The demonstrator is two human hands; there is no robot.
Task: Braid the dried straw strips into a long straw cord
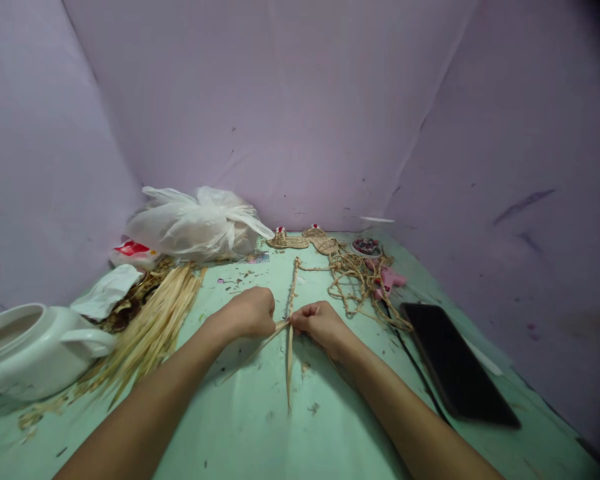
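Note:
Both hands meet over a pale green tabletop [260, 427]. My left hand [250, 312] is closed in a fist, pinching thin straw strands [289, 363] that trail toward me. My right hand [320, 323] is closed too, pinching the same strands where they join a braided straw cord [293, 283] that runs away from me. The two hands nearly touch at the braid's end.
A bundle of loose straw [153, 327] lies at the left beside a white tub [30, 350]. A white plastic bag [197, 223] sits at the back. A tangle of braided cord [357, 280] and a pink object lie at the right, near a black phone [455, 363]. Lilac cloth walls enclose the table.

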